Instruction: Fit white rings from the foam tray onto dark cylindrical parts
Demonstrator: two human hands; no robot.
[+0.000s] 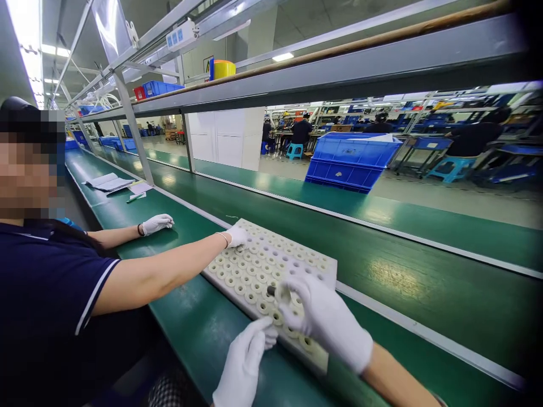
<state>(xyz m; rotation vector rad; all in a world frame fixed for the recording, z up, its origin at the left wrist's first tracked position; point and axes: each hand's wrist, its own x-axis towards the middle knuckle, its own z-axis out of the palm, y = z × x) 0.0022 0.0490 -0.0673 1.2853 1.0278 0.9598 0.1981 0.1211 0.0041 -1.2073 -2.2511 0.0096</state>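
Head view: right hand (326,322) pinches a dark part (271,290) over tray (316,265); left hand (244,364) touches its edge.

Left hand (244,364): plain white fabric glove, snug fit, covers to the wrist. Right hand (326,319): same white glove, cuff ends at the wrist, forearm bare below it. No sleeves, watch or markings visible.

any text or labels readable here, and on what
None can be read.
Blue crate: a faint embossed mark, too blurred.
Papers on the green belt: print too small.
White box on the overhead rail: blue stickers, illegible.
Wall sign: too small.
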